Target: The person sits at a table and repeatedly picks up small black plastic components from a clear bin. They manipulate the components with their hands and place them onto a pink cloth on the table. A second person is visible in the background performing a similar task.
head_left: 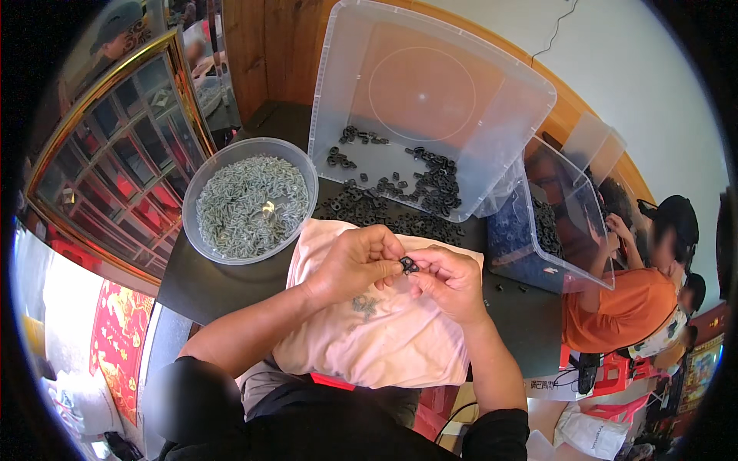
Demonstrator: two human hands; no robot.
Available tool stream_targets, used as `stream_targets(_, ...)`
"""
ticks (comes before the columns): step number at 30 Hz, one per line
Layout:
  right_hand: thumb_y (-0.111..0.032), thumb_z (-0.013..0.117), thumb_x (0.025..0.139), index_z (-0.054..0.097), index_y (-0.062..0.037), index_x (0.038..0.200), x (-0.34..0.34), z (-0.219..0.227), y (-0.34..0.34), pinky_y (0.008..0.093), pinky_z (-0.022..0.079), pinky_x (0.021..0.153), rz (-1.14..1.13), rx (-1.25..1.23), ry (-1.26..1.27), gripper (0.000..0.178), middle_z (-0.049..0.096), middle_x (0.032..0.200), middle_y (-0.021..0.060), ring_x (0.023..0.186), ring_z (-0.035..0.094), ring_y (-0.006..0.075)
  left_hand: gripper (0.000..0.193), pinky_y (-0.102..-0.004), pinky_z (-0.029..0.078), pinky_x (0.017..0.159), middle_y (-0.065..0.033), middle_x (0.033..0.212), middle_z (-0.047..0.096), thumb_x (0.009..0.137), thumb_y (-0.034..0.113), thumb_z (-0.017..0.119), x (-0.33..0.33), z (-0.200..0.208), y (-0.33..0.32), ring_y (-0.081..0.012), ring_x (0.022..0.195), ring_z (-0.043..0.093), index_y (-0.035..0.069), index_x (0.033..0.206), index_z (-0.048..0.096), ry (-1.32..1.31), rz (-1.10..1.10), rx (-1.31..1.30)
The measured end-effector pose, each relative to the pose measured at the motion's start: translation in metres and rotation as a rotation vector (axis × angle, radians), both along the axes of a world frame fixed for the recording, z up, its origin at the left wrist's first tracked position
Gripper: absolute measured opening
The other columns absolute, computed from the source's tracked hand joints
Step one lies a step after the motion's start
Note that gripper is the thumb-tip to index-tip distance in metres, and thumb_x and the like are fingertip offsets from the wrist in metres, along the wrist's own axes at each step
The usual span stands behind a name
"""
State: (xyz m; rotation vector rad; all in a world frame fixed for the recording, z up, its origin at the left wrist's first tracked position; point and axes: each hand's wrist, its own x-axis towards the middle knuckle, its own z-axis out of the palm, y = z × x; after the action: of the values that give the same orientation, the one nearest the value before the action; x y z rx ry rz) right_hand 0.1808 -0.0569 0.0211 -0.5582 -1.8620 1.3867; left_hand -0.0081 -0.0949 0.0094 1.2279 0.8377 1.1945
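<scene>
The left hand [355,263] and right hand [450,281] both pinch one small black part [408,265], and a loose grip might well drop it onto the creased cloth [400,338].

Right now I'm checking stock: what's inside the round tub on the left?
The round tub holds a heap of small, greyish, screw-like pieces, with a bright yellowish spot I cannot identify. Whatever lies beneath the heap is covered.

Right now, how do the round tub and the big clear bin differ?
The round tub sits upright; the big clear bin is boxy, larger and tipped on its side. The tub holds slender grey pieces; the bin holds chunkier black parts. Both are see-through.
</scene>
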Motion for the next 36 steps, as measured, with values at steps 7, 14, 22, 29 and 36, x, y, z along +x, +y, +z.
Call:
stream_targets(7, 0.006, 0.059, 0.079, 0.059, 0.003, 0.1, 0.0, -0.002, -0.001, 0.0196, 0.047, 0.053, -0.013, -0.003, -0.021, 0.022, 0.057, 0.074, 0.0027, 0.059, 0.056, 0.0065, 0.003, -0.0184, 0.045, 0.048, -0.0037, 0.068, 0.059, 0.083, -0.001, 0.059, 0.0, -0.002, -0.002, -0.0058, 0.058, 0.056, -0.001, 0.085, 0.056, 0.01, 0.018, -0.024)
stream_targets(14, 0.008, 0.059, 0.078, 0.059, 0.0036, 0.093, -0.001, -0.009, -0.001, 0.02, 0.047, 0.053, -0.022, 0.027, 0.001, 0.016, 0.059, 0.071, 0.0045, 0.058, 0.057, 0.0071, 0.002, -0.0181, 0.046, 0.048, -0.0035, 0.069, 0.06, 0.082, -0.001, 0.06, 0.0, -0.007, -0.003, -0.0059, 0.058, 0.057, -0.001, 0.083, 0.059, 0.028, -0.001, -0.023)
stream_targets(22, 0.008, 0.061, 0.077, 0.058, 0.0042, 0.09, -0.002, -0.005, -0.003, 0.0211, 0.048, 0.055, -0.028, 0.172, -0.016, 0.014, 0.06, 0.072, 0.0065, 0.059, 0.058, 0.0089, 0.001, -0.0179, 0.046, 0.048, -0.0036, 0.069, 0.061, 0.081, -0.001, 0.061, -0.002, -0.002, -0.005, -0.0058, 0.058, 0.057, -0.001, 0.082, 0.061, -0.008, -0.023, -0.026)
stream_targets(29, 0.007, 0.064, 0.073, 0.057, 0.0026, 0.087, -0.007, 0.0, -0.006, 0.023, 0.048, 0.055, -0.042, 0.366, -0.009, 0.016, 0.059, 0.07, 0.0087, 0.061, 0.061, 0.0143, 0.001, -0.0188, 0.048, 0.049, -0.0047, 0.068, 0.062, 0.081, -0.001, 0.061, -0.002, -0.004, -0.008, -0.007, 0.056, 0.058, -0.001, 0.082, 0.061, -0.068, -0.028, -0.015)
stream_targets(36, 0.005, 0.066, 0.073, 0.058, 0.0015, 0.086, -0.006, -0.002, -0.002, 0.0244, 0.048, 0.054, -0.068, 0.494, -0.004, 0.016, 0.06, 0.072, 0.01, 0.062, 0.062, 0.0166, 0.006, -0.0227, 0.05, 0.05, -0.0079, 0.074, 0.062, 0.079, -0.007, 0.059, 0.001, -0.004, -0.01, -0.0137, 0.06, 0.062, -0.001, 0.081, 0.059, -0.099, -0.032, -0.041)
